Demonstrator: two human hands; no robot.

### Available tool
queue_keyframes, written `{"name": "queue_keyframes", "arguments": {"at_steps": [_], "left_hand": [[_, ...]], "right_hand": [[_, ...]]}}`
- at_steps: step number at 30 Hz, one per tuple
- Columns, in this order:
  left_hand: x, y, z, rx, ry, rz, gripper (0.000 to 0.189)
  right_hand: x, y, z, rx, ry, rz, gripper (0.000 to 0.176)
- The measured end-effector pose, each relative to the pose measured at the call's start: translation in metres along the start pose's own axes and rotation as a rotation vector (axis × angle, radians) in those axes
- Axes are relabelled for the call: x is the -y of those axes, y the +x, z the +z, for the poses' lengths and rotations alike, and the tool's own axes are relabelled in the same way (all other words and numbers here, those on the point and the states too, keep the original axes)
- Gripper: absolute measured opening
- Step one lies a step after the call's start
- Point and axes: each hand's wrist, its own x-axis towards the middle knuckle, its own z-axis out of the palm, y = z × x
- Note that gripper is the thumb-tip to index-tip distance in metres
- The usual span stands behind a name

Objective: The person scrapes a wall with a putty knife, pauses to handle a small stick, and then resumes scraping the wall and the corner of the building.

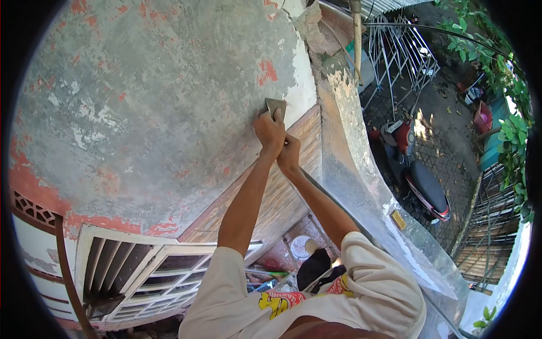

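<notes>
A scraper (pixel 275 105) with a flat metal blade lies against the grey wall (pixel 169 101), close to a strip of white paint at its right edge. My left hand (pixel 270 133) is closed around it just below the blade, with a finger stretched along the blade. Lower down and to the right, my right hand (pixel 289 152) is closed at the handle end, touching my left hand. Most of the handle is hidden by my fingers. Patches of red paint (pixel 267 72) and white paint (pixel 304 79) remain on the wall around the blade.
Below the wall runs a band of striped tiles (pixel 226 212), with a white louvred window (pixel 164 277) at lower left. A ledge (pixel 372 192) slopes along the right. Far below stand a motorbike (pixel 427 189), a folded metal frame (pixel 398 62) and a bamboo fence (pixel 480 237).
</notes>
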Motion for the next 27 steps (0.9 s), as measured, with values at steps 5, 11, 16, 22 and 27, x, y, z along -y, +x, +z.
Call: {"name": "queue_keyframes", "arguments": {"at_steps": [5, 11, 16, 22, 27], "left_hand": [[0.011, -0.013, 0.005, -0.125, -0.030, 0.068, 0.039], [-0.001, -0.019, 0.002, -0.119, -0.094, 0.004, 0.039], [-0.002, -0.023, 0.010, -0.217, -0.048, 0.025, 0.037], [0.006, -0.028, 0.009, -0.247, -0.154, 0.049, 0.038], [0.014, -0.021, 0.013, -0.226, -0.081, 0.046, 0.039]], "right_hand": [[-0.002, -0.006, -0.011, 0.050, -0.024, 0.033, 0.017], [0.001, -0.005, -0.016, 0.080, -0.062, 0.005, 0.014], [-0.015, 0.003, -0.036, 0.197, -0.157, 0.031, 0.024], [-0.014, -0.002, -0.036, 0.198, -0.231, -0.002, 0.018], [-0.019, -0.003, -0.026, 0.139, -0.176, -0.002, 0.018]]}}
